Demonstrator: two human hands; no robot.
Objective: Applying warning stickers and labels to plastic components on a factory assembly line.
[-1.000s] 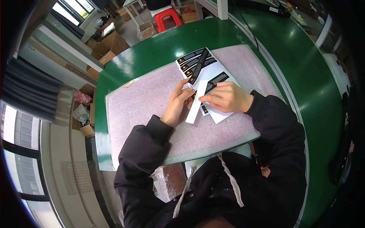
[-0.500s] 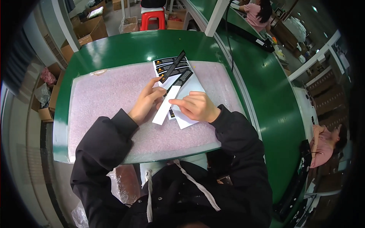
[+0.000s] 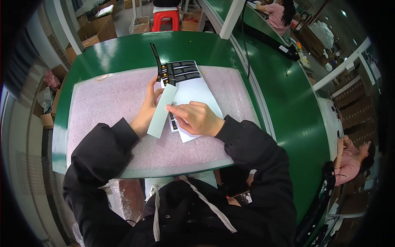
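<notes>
My left hand (image 3: 145,113) is closed around the lower end of a black label strip (image 3: 155,59) with small orange marks, which stands up past my fingers. A pale whitish strip (image 3: 161,116) slants across in front of that hand and hides part of its fingers. My right hand (image 3: 199,117) has its index fingertip and thumb at the right edge of the pale strip, and its other fingers are curled. Beneath both hands lies a white label sheet (image 3: 195,88) with black printed bands along its far end and left side.
A pinkish foam mat (image 3: 107,107) covers the near part of the green table (image 3: 119,51). Rightward run a metal rail (image 3: 257,99) and another green surface (image 3: 296,119). Behind stand a red stool (image 3: 166,21) and cardboard boxes (image 3: 98,31). Two people in pink sit at the right.
Both hands have shifted slightly left with the strips. The black strip has swung from leaning right to nearly upright, leaning left. The pale strip has turned and moved left, showing more of its face.
</notes>
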